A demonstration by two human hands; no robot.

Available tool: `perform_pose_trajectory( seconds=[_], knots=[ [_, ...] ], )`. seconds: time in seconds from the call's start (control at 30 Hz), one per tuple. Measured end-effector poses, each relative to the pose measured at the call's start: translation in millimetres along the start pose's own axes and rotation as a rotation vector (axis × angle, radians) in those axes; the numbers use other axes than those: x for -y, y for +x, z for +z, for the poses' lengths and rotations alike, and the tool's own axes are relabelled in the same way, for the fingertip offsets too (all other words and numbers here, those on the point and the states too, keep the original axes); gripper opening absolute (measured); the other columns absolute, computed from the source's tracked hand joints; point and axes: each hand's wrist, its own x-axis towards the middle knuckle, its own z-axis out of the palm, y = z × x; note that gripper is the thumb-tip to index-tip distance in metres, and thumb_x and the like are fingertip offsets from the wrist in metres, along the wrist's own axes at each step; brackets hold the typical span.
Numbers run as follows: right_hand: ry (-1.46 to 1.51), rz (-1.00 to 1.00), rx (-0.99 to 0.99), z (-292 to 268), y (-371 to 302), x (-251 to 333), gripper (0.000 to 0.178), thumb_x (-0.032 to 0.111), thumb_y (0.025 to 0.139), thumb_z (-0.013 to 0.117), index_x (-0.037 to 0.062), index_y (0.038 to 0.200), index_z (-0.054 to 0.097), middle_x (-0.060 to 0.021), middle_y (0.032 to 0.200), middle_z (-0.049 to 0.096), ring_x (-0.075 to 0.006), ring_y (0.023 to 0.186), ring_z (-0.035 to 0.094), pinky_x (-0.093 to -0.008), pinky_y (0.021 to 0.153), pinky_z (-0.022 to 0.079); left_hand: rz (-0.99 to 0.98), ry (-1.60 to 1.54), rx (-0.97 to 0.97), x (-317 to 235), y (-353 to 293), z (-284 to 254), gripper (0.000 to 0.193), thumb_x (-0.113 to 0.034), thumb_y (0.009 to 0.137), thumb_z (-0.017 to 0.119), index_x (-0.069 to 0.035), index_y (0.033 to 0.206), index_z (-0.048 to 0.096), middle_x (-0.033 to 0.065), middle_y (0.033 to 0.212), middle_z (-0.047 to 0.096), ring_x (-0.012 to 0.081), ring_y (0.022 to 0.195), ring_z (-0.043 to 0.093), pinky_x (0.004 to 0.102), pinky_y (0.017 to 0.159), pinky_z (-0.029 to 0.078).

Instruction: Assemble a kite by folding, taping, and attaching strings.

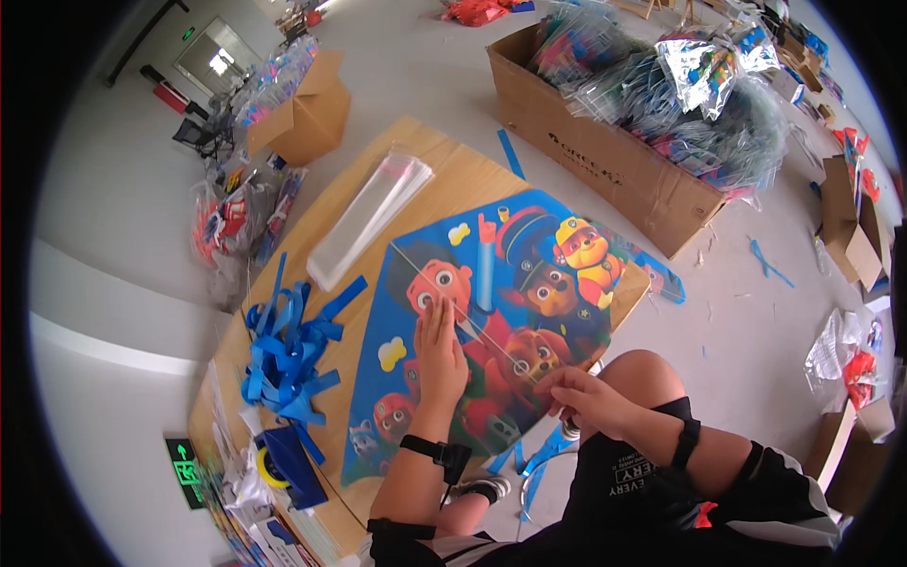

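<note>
A printed kite (515, 222) with cartoon dogs and a child's face on blue lies flat across the table. A thin pale rod (482, 333) runs diagonally over it, from its upper left corner toward my right hand. My left hand (440, 354) rests on the kite with fingers stretched, beside the rod. At the kite's near right edge, my right hand (588, 399) has its fingers pinched together at the rod's near end. The exact grip there is partly hidden by the fingers. Below that edge, a pale hoop-like line and blue strips show near my shoe.
The wooden table (416, 142) holds a stack of clear plastic sleeves (368, 222), a heap of blue fabric strips (288, 354) and a blue tape dispenser (293, 470). A large cardboard box (605, 170) of bagged goods stands beyond, another box (307, 118) at far left.
</note>
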Motion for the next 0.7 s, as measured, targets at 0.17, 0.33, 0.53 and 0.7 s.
perform_pose_trajectory(
  seconds=[0.17, 0.33, 0.53, 0.7],
  knots=[
    [0.022, -0.001, -0.028, 7.2, -0.7, -3.0, 0.029, 0.023, 0.106, 0.05, 0.0075, 0.13, 0.057, -0.0009, 0.11, 0.06, -0.0109, 0.098, 0.06, -0.0289, 0.085, 0.048, 0.009, -0.01, -0.007, -29.9, -35.5, 4.1, 0.053, -0.004, 0.1, 0.042, -0.004, 0.153, 0.041, 0.0126, 0.161, 0.038, 0.0336, 0.15, 0.031, 0.0503, 0.122, 0.023],
    [-0.041, 0.01, -0.009, 14.1, -2.4, -8.8, 0.035, 0.025, 0.107, 0.05, 0.0075, 0.137, 0.056, -0.0001, 0.109, 0.061, -0.0106, 0.098, 0.06, -0.0276, 0.086, 0.048, 0.093, 0.03, -0.011, -39.9, -48.2, 2.2, 0.054, -0.003, 0.096, 0.047, -0.004, 0.15, 0.044, 0.0131, 0.159, 0.04, 0.0343, 0.148, 0.035, 0.0502, 0.12, 0.028],
    [0.047, 0.01, -0.069, 15.3, -3.8, -13.0, 0.035, 0.025, 0.106, 0.05, 0.0104, 0.137, 0.058, 0.0025, 0.119, 0.062, -0.0082, 0.096, 0.059, -0.0279, 0.085, 0.047, 0.093, -0.03, -0.07, -41.1, -52.6, 2.7, 0.051, -0.003, 0.095, 0.048, -0.004, 0.146, 0.048, 0.0145, 0.154, 0.044, 0.0357, 0.143, 0.04, 0.0488, 0.117, 0.033],
    [0.262, -0.069, -0.113, 14.0, -5.0, -5.1, 0.025, 0.026, 0.106, 0.051, 0.0136, 0.126, 0.057, 0.0041, 0.122, 0.063, -0.0056, 0.088, 0.059, -0.027, 0.081, 0.046, 0.055, -0.058, -0.179, -39.9, -58.4, 6.0, 0.044, -0.002, 0.09, 0.054, -0.006, 0.134, 0.057, 0.0123, 0.135, 0.057, 0.0327, 0.129, 0.052, 0.0482, 0.108, 0.04]
  ],
)
